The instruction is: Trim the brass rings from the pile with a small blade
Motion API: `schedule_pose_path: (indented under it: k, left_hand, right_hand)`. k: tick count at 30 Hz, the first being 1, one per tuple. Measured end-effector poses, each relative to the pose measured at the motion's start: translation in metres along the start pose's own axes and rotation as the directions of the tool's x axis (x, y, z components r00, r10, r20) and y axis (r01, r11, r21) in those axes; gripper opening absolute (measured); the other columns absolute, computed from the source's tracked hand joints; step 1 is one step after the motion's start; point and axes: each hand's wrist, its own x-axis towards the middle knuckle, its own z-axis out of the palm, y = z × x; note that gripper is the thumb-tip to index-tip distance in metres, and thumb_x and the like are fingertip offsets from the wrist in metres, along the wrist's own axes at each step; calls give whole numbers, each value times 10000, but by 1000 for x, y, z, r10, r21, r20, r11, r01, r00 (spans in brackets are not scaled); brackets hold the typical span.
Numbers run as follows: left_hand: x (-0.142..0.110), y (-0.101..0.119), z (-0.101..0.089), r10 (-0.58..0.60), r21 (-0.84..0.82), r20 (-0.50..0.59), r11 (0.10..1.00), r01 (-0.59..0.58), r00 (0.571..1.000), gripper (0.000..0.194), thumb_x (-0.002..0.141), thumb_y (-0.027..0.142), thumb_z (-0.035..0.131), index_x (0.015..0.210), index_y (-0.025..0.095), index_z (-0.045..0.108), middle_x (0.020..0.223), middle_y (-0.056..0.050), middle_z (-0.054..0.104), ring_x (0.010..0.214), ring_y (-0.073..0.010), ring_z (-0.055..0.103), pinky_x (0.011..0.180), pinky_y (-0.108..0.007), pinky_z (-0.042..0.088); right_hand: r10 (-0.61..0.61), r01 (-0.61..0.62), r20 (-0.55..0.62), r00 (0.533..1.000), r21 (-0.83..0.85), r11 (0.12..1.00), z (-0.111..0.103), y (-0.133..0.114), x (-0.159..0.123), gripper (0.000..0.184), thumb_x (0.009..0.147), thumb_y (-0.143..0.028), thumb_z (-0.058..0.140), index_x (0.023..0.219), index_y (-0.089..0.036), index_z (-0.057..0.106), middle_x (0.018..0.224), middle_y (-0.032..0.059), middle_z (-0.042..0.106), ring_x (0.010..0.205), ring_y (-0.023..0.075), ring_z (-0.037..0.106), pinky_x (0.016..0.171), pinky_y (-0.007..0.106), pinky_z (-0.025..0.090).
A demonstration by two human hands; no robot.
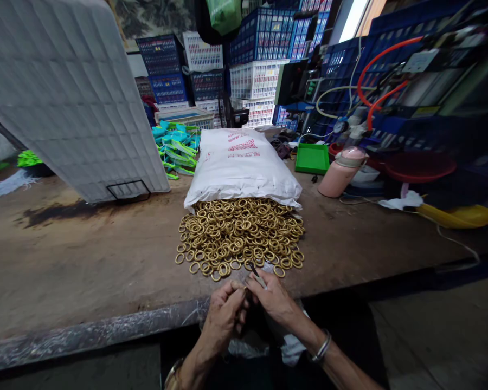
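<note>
Left hand [223, 313]: fingertips pinched together on a small gold piece [244, 288], mostly hidden. Right hand [277, 300] just beside, closed round a slim dark-tipped tool [258, 278]. Beyond, gold rings [236, 238] heaped on the table [126, 260] before a white sack [244, 170]. Right of sack: pink bottle [338, 174], green tray [312, 158]. Behind: stacked crates [254, 81].

This was a workshop: gold-coloured rings [239, 233] lay before the white sack [244, 170] on a table [85, 265], stacked crates [254, 80] rose behind it, orange hoses [359, 76] curved right of it.
</note>
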Motion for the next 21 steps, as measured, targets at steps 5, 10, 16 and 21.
schedule_pose_path:
  k: [5,10,16,21]
  left_hand:
    - [0,-1,1,-21,-129,55,991,28,998,313,697,459,579,703,161,486,599,36,504,355,-22,358,313,-135,227]
    - [0,0,2,2,-50,-21,999,-3,1000,334,687,485,576,693,170,464,499,60,469,331,-27,327,314,-137,236]
    - [0,-2,2,93,56,-64,994,-89,994,343,688,500,556,655,186,422,393,87,407,304,-39,300,321,-148,251]
    - [0,-2,0,167,112,-83,981,-158,982,333,696,487,555,639,178,445,411,76,421,327,-43,329,339,-148,264]
  right_hand:
    - [15,-14,22,1000,-17,1000,-2,-3,-1,251,807,-338,369,624,-183,443,513,-47,452,500,92,430,513,204,343]
    - [-105,91,-12,994,-409,908,-6,1,-8,137,762,-185,361,679,-192,470,580,-24,500,553,111,457,539,212,312]
    - [-119,162,110,987,-666,728,-4,1,-17,223,675,-69,359,802,-201,488,637,-8,558,593,129,506,547,223,269]
    - [-116,161,113,987,-743,650,0,6,-17,224,693,-103,379,872,-188,483,670,7,586,609,149,531,540,245,242]
